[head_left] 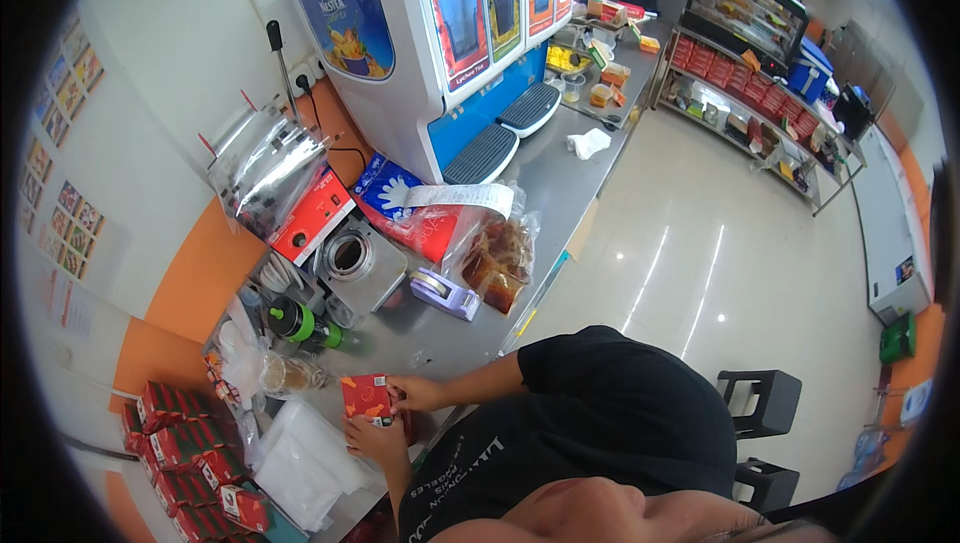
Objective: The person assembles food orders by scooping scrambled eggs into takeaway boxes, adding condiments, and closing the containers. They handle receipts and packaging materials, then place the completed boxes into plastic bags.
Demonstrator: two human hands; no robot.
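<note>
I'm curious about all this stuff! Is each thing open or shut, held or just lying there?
Small red printed carton: upright, held by both hands.
Left hand: grip on carton's lower edge.
Right hand: grip on carton's side.
Stacked red cartons: closed, piled.
Purple tape dispenser: resting on counter.

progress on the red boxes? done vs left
Done: a stack of red boxes sits at the counter's left end. In hand: one small red box, held by both the left hand and right hand. Left: can't tell; no unfinished boxes are clearly visible.
</note>
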